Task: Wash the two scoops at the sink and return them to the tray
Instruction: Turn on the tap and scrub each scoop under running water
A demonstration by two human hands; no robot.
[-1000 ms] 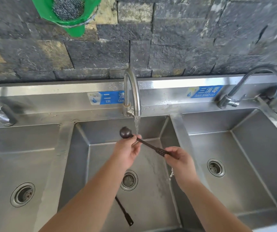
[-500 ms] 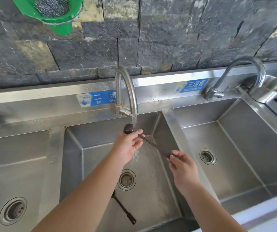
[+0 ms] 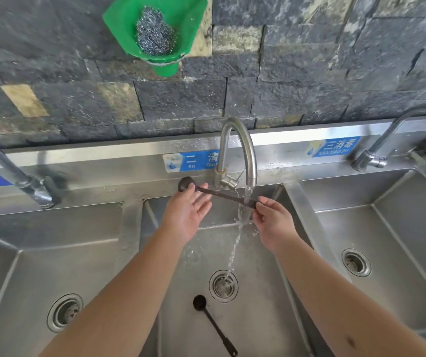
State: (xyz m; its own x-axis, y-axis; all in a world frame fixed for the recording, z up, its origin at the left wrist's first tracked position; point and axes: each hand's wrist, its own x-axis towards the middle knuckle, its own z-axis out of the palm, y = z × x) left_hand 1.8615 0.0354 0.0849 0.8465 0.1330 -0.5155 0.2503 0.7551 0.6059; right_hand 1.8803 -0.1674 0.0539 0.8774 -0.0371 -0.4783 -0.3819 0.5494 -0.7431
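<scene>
I hold a dark long-handled scoop [image 3: 222,195] level across the middle sink basin [image 3: 263,305]. My right hand [image 3: 273,222] pinches the end of its handle. My left hand [image 3: 187,212] touches the neck below the round bowl with its fingertips, the fingers loosely spread. Water from the middle faucet [image 3: 240,150] runs over the handle near my right hand and falls to the drain [image 3: 223,286]. A second dark scoop [image 3: 213,324] lies on the basin floor, its bowl beside the drain and its handle pointing toward me. No tray is in view.
Steel basins lie to the left [image 3: 52,266] and right [image 3: 399,240], each with its own faucet. A green wall basket [image 3: 134,29] holding steel wool [image 3: 155,33] hangs on the dark stone wall above. Blue labels mark the backsplash.
The scoop has shifted left, so the water now hits the handle rather than the bowl. My left hand has loosened its fingers. The view has tilted up and moved left.
</scene>
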